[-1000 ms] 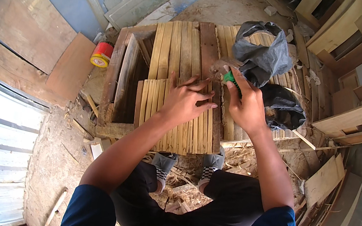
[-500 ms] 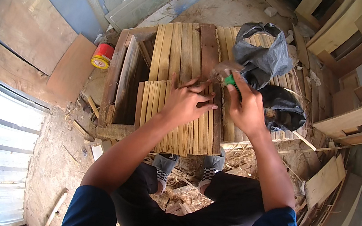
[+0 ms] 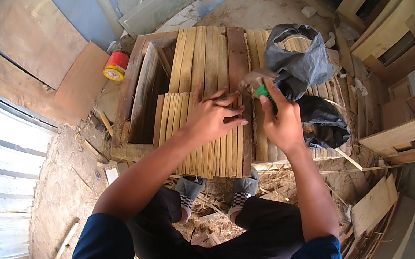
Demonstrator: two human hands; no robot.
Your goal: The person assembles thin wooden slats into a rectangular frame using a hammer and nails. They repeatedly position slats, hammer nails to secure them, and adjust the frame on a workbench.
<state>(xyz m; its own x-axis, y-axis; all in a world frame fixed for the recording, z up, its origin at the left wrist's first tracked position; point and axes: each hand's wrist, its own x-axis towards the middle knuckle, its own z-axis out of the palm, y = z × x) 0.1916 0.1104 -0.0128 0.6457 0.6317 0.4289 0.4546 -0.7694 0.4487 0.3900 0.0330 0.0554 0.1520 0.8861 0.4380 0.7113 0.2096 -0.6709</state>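
My right hand [image 3: 286, 121] is closed round the green grip of a hammer [image 3: 259, 83], whose blurred metal head is over the dark crosspiece. My left hand [image 3: 214, 113] rests on a panel of narrow wooden slats [image 3: 203, 156], outer fingers spread. Its thumb and forefinger tips come close together by the dark wooden strip [image 3: 247, 141] at the panel's right edge; anything pinched there is too small to make out. Under the panel lies a low bench of wider boards [image 3: 197, 57], with a brown crosspiece [image 3: 238, 56] running away from me.
At the bench's right sit a grey plastic bag [image 3: 302, 63] and an open black bag [image 3: 327, 127]. An open wooden frame [image 3: 127, 89] forms its left end, beside a red and yellow can [image 3: 115, 65]. Wood scraps [image 3: 374, 207] lean at right; shavings [image 3: 210, 216] litter the floor by my feet.
Very little differs. The hammer head has shifted slightly left, along with a small shift of the whole view. Both hands keep their positions on the panel and the grip.
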